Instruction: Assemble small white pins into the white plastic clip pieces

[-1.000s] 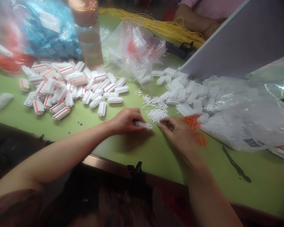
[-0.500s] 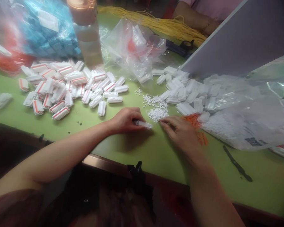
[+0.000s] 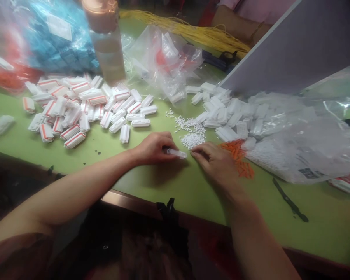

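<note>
My left hand (image 3: 158, 147) is closed round a white plastic connector housing (image 3: 176, 153), whose end pokes out toward the right. Just across from it, my right hand (image 3: 211, 157) has thumb and forefinger pinched together; whatever is between the fingertips is too small to make out. Those fingertips lie beside a small heap of tiny white pins (image 3: 193, 140). Partly behind the right hand are orange strips (image 3: 239, 157). Left of my hands spreads a pile of white housings, many with an orange stripe (image 3: 75, 140).
Plain white housings (image 3: 228, 133) and a clear bag of white parts (image 3: 291, 155) lie right. A dark knife-like tool (image 3: 290, 200) rests front right. At the back stand a bottle (image 3: 106, 42), a bag of blue parts (image 3: 61, 42), yellow wires (image 3: 181, 29) and a grey panel (image 3: 268, 50). Another person's arm (image 3: 236, 23) shows behind.
My right hand has moved slightly left, toward the housing in my left hand, with its fingers still pinched. My left hand keeps its hold, almost unmoved.
</note>
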Motion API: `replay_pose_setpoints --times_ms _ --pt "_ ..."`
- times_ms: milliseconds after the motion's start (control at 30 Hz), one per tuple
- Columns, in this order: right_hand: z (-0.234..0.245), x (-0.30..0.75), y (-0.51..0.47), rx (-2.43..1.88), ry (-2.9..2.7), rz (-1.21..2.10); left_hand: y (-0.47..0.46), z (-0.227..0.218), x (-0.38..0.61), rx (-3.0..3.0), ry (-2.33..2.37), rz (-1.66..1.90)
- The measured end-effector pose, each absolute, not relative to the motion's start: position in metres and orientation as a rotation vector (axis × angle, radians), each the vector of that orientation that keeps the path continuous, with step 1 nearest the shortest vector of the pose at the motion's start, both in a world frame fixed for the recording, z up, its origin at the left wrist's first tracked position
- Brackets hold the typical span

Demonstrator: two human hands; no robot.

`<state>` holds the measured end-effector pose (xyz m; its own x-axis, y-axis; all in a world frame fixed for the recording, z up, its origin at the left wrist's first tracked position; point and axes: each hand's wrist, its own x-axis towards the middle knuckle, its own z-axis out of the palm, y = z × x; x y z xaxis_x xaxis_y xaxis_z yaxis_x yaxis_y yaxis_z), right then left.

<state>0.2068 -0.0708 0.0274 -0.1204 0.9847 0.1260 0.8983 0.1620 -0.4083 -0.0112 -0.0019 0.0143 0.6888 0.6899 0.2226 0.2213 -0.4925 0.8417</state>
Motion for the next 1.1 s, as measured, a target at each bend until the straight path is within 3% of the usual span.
replay_pose_setpoints --times_ms 167,500,800,1100 --pt "0.033 0.213 -0.07 -1.785 -2.039 0.454 -0.001 0.012 -0.011 2.064 0.69 0.7" --pt "0.028 0.21 -0.071 -1.81 -2.113 0.342 -0.001 0.012 -0.011 2.055 0.669 0.715" --pt "0.038 0.183 -0.076 -1.555 -1.921 0.416 0.0 0.009 -0.011 2.061 0.707 0.683" --pt "0.03 0.178 -0.077 -1.513 -2.148 0.014 0.0 0.006 -0.011 2.079 0.693 0.692"
